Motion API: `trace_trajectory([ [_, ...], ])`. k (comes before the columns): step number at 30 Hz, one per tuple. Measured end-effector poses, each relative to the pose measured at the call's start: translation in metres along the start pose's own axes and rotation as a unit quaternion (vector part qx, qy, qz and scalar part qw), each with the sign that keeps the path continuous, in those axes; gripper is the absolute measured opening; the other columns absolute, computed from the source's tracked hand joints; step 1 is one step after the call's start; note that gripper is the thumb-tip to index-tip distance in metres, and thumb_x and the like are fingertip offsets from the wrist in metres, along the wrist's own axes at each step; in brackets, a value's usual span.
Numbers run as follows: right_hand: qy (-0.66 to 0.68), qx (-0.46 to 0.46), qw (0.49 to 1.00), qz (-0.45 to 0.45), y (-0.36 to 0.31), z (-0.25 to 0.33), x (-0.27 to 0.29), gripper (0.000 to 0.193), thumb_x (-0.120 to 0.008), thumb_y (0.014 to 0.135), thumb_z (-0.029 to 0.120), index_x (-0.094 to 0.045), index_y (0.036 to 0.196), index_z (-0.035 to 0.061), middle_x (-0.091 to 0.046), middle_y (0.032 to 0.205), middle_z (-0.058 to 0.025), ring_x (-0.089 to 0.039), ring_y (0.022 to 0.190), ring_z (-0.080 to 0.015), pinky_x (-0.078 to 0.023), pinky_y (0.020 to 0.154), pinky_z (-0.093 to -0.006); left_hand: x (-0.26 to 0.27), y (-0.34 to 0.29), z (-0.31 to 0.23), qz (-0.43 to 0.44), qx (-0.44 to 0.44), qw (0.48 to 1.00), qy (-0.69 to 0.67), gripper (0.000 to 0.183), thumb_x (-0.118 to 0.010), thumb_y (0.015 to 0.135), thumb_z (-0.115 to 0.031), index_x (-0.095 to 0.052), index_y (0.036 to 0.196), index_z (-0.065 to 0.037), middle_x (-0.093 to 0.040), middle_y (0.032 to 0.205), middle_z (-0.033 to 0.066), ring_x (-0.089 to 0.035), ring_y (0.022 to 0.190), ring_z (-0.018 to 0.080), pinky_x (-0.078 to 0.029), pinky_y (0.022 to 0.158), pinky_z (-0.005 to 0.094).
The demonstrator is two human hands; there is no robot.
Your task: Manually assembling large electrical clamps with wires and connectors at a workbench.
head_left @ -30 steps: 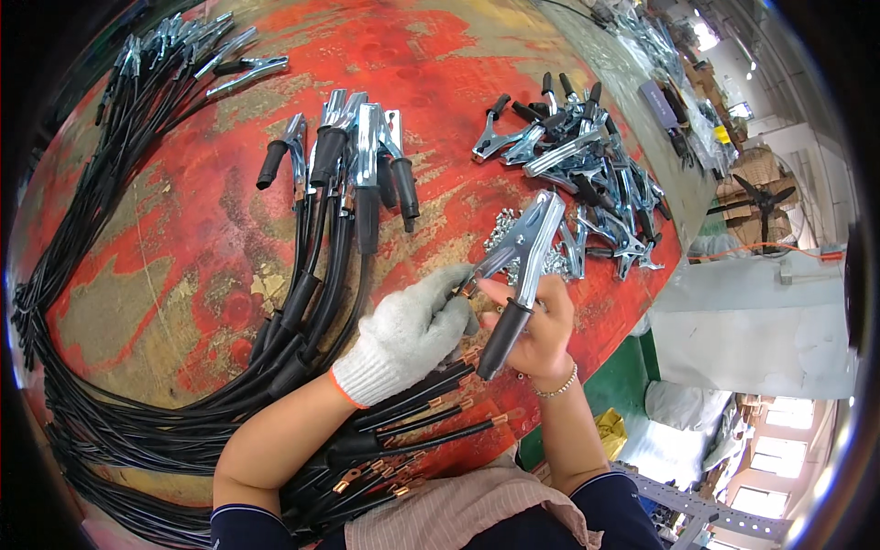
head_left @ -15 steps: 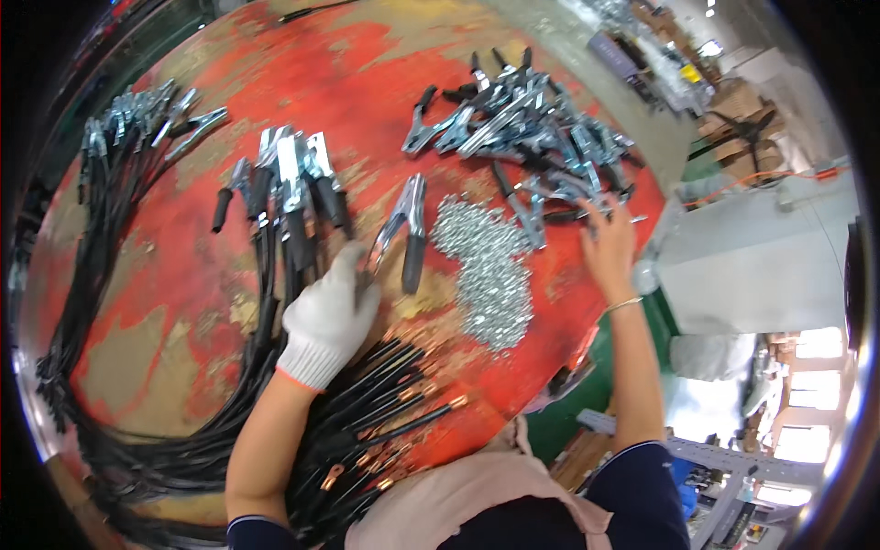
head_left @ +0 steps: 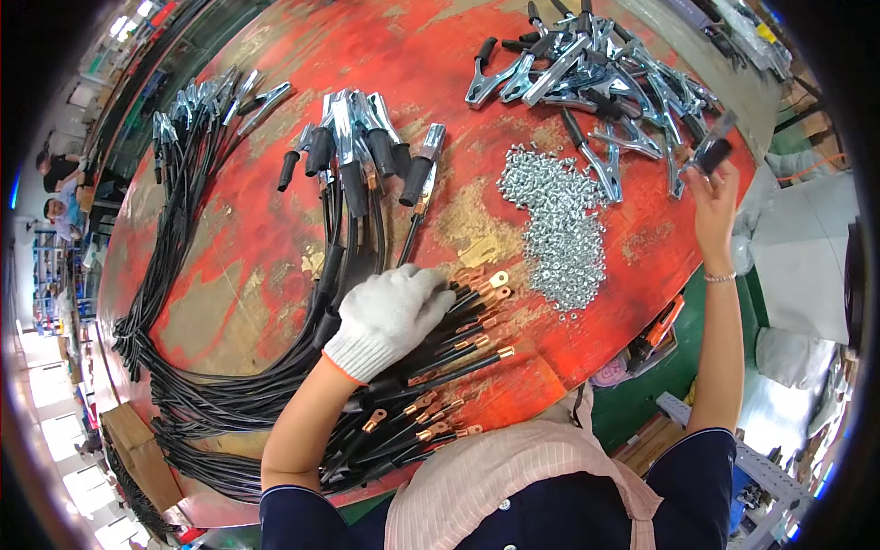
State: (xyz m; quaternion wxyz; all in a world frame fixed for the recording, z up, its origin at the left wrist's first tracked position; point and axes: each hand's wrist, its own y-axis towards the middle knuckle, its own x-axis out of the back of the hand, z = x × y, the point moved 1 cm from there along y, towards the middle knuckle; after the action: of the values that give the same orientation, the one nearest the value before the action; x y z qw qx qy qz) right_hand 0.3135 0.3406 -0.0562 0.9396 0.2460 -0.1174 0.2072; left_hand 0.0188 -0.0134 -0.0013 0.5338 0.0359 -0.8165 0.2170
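Observation:
My left hand (head_left: 390, 316), in a white knit glove, rests closed over a bundle of black cables (head_left: 229, 390). Copper lugs (head_left: 500, 279) on cable ends poke out beside its fingertips; what lies inside its fingers is hidden. My bare right hand (head_left: 713, 206) pinches a metal spring clamp (head_left: 710, 154) with a black grip, blurred, at the near right edge of a pile of similar clamps (head_left: 596, 78). Above my left hand, a clamp (head_left: 424, 165) lies joined to a cable, right of a group of cabled clamps (head_left: 346, 137).
A heap of small silver screws (head_left: 559, 229) lies mid-table between my hands. More cabled clamps (head_left: 197, 105) lie at the far left. The round red worn table (head_left: 642, 275) ends before my apron. A cardboard box (head_left: 140, 454) stands at the lower left; people (head_left: 64, 197) are beyond.
My right hand has lifted a clamp from the pile's edge. My left hand has come nearer, from beside a single clamp down onto the cables. The view has shifted.

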Motion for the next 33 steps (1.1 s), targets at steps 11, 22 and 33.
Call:
trace_trajectory([
  [11, 0.327, -0.176, 0.927, -0.043, -0.097, 0.072, -0.043, 0.037, -0.052, 0.102, 0.02, -0.042, 0.133, 0.0038, -0.06, 0.105, -0.0095, -0.058, 0.091, -0.0128, -0.043, 0.066, -0.0232, 0.015, 0.006, 0.012, 0.079, -0.026, 0.994, -0.072, 0.033, -0.052, 0.094, -0.034, -0.061, 0.116, -0.011, -0.069, 0.098, 0.0189, -0.067, 0.091, 0.0356, -0.052, 0.079, 0.0448],
  [22, 0.36, -0.174, 0.917, 0.002, -0.12, 0.085, -0.065, 0.04, -0.056, 0.099, 0.017, -0.041, 0.134, 0.0043, -0.057, 0.116, -0.0067, -0.058, 0.097, -0.0145, -0.045, 0.071, -0.0241, 0.01, -0.002, 0.042, 0.027, -0.098, 0.968, -0.231, 0.032, -0.054, 0.095, -0.029, -0.062, 0.11, -0.001, -0.066, 0.094, 0.0185, -0.065, 0.091, 0.0347, -0.05, 0.08, 0.04],
  [33, 0.409, -0.205, 0.889, 0.029, -0.106, 0.112, -0.123, 0.046, -0.068, 0.091, 0.015, -0.047, 0.129, 0.0011, -0.06, 0.113, -0.0065, -0.06, 0.096, -0.0121, -0.048, 0.079, -0.0252, 0.02, 0.047, 0.028, 0.129, 0.065, 0.892, -0.428, 0.033, -0.053, 0.097, -0.034, -0.06, 0.102, -0.002, -0.061, 0.076, 0.0025, -0.058, 0.064, 0.0089, -0.047, 0.056, 0.0254],
])
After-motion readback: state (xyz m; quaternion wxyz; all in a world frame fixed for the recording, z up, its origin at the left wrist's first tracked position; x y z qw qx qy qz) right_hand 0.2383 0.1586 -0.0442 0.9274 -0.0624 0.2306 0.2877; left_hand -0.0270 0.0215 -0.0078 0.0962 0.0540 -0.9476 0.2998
